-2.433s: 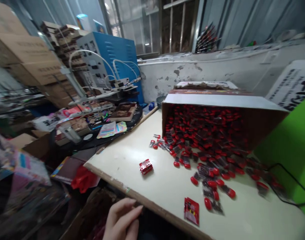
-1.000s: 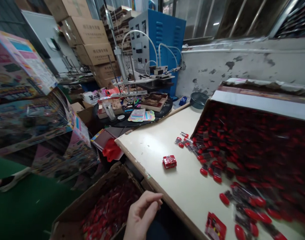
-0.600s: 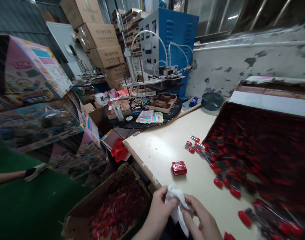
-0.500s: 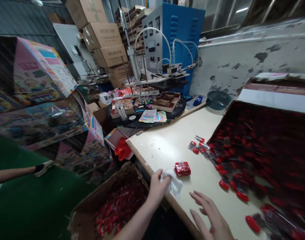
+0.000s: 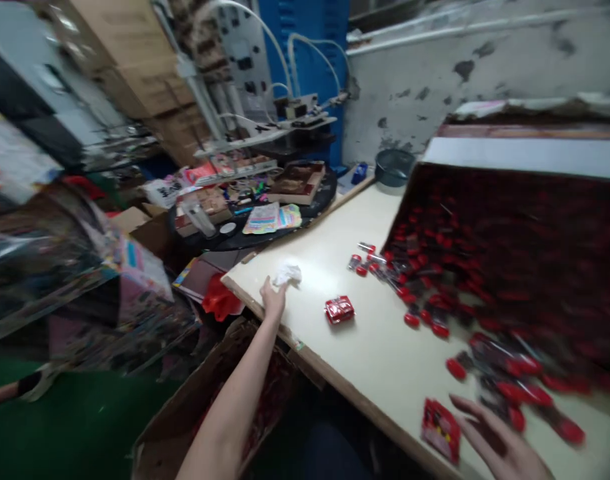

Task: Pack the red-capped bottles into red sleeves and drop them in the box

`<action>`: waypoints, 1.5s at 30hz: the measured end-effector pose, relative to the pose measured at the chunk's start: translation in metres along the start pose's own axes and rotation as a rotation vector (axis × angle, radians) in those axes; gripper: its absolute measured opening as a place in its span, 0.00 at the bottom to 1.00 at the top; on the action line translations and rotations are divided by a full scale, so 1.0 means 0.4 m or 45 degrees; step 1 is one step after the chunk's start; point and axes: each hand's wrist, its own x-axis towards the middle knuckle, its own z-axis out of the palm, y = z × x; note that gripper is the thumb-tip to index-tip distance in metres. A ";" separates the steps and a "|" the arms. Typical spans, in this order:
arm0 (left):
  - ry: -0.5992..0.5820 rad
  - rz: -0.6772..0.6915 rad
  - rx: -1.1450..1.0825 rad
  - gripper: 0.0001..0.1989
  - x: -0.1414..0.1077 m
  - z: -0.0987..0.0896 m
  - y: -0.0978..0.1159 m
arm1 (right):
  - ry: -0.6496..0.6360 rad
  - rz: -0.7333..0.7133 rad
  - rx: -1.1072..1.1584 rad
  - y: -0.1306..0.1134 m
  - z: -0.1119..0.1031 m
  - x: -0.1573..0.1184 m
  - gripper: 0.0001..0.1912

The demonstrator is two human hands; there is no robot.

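The left hand (image 5: 272, 299) reaches out over the near edge of the bench (image 5: 379, 380), its fingers loosely bunched right beside a crumpled white tissue (image 5: 287, 273). Blur hides whether they pinch it, so I cannot tell if that hand is closed on anything; the tissue seems to rest on the smooth cream surface. The right hand (image 5: 499, 443) is open, fingers spread and blurred, low at the bottom edge of the view, just beside a flat red foil packet (image 5: 441, 430) and among scattered red-capped tubes in clear plastic sleeves (image 5: 515, 393).

A second red packet (image 5: 339, 310) lies alone on the bench, between the two hands. More tubes spill in a heap from a big cardboard box (image 5: 485, 233) tipped on its side, its white flap on top. Under the left forearm, an open cardboard tray (image 5: 185, 407) holds more red items, partly hidden by the arm. Past the bench's chipped wooden edge sit a red plastic bag (image 5: 221, 300) and a round black table (image 5: 225, 243) strewn with papers. Behind stand a dark bowl (image 5: 395, 167), a blue machine with white tubing (image 5: 309, 60) and a stained plaster wall (image 5: 409, 80).
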 end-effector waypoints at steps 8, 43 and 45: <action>-0.322 0.396 -0.144 0.15 -0.354 -0.013 -0.038 | 0.455 0.081 -0.533 0.059 -0.121 0.011 0.22; -1.078 0.433 0.572 0.10 -0.767 0.281 0.031 | 0.125 -0.245 0.399 0.070 -0.063 0.008 0.23; -1.119 0.419 0.575 0.10 -0.761 0.284 0.028 | 0.141 -0.148 0.627 0.079 -0.070 -0.027 0.22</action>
